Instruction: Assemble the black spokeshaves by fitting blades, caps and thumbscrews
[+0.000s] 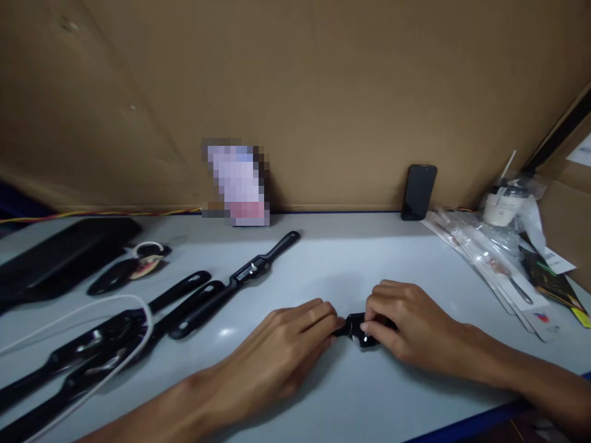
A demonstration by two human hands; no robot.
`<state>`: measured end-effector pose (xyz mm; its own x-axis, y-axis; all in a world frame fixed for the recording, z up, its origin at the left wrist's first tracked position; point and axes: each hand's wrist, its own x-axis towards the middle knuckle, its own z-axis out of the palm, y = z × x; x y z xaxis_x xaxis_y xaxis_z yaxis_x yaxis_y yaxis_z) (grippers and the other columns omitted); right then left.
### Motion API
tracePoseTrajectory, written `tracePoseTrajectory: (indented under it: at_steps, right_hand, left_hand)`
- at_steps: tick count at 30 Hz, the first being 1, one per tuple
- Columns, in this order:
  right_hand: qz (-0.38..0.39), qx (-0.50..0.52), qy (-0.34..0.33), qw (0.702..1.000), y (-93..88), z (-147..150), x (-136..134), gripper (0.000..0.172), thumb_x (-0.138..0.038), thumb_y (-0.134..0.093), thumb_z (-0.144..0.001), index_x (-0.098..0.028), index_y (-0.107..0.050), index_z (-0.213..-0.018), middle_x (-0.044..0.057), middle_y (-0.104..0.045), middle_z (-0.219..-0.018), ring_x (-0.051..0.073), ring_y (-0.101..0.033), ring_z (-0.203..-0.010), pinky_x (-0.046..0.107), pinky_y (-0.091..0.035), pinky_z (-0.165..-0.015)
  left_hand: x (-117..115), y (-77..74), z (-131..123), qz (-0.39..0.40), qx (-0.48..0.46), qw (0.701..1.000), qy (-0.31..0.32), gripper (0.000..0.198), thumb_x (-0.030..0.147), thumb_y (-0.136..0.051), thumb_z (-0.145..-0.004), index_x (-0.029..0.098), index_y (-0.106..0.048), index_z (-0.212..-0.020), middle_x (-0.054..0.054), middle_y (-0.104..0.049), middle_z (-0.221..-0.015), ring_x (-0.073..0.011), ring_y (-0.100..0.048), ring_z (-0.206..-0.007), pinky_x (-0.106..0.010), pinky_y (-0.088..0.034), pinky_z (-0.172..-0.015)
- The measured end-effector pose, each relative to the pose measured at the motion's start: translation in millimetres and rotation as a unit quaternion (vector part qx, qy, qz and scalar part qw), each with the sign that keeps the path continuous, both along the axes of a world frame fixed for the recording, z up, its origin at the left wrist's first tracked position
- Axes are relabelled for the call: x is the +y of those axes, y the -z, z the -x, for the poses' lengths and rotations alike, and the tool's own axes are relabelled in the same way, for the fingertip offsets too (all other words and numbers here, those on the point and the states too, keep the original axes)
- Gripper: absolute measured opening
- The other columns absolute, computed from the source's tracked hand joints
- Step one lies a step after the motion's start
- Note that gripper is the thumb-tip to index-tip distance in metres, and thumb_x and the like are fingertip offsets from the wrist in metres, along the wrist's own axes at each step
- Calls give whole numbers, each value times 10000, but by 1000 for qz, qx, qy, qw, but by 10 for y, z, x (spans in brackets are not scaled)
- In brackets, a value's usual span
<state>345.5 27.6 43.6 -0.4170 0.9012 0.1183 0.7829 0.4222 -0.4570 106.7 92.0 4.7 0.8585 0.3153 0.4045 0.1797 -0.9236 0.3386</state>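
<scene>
A small black spokeshave lies low over the front middle of the table. My left hand is closed around its left handle and hides most of that handle. Bent over its body is my right hand, with thumb and fingers pinched at the bright metal screw in the centre. The far handle is largely covered by the right hand. Another black spokeshave rests slantwise on the table, left of and beyond my hands. Further left, two more black spokeshaves lie side by side.
A white cable loops over the left spokeshaves. Behind them are a black case and a computer mouse-like black object. A phone leans on the cardboard wall. Clear packets and a cup stand right.
</scene>
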Motion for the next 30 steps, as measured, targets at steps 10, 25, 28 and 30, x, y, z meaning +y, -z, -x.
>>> tracePoseTrajectory:
  at_steps: [10, 25, 28, 30]
  right_hand:
    - [-18, 62, 28, 998, -52, -90, 2, 183, -167, -586, -1040, -173, -760, -983, 39, -751, -865, 161, -652, -759, 286, -460, -731]
    - [-43, -10, -30, 999, -69, -20, -94, 258, -125, -471, -1065, -157, -726, -1077, 69, -752, -853, 199, -652, -771, 321, -486, -746]
    - [6, 47, -54, 997, -86, -16, -105, 210, -133, -534, -1054, -184, -723, -1128, 34, -766, -899, 168, -676, -790, 282, -497, -754]
    - [1, 44, -56, 997, -80, 0, -123, 215, -131, -526, -1057, -181, -720, -1133, 43, -766, -912, 176, -675, -804, 294, -501, -763]
  left_hand:
    - [-5, -11, 0, -10, -2, 1000, -6, 235, 83, -413, -1081, 190, -602, -1171, -23, -679, -916, -176, -650, -710, -296, -516, -604]
    - [-9, -8, -10, -7, -5, 1000, -5, 243, 61, -422, -1058, 195, -608, -1140, -26, -680, -916, -181, -654, -734, -299, -524, -614]
    - [-6, -8, -16, 3, -8, 1000, -3, 237, 65, -410, -1066, 202, -603, -1061, -16, -664, -884, -167, -631, -694, -290, -499, -589]
    - [-10, -15, -17, 2, -10, 1000, -1, 238, 74, -402, -1077, 203, -602, -1062, -13, -657, -877, -167, -624, -689, -291, -490, -583]
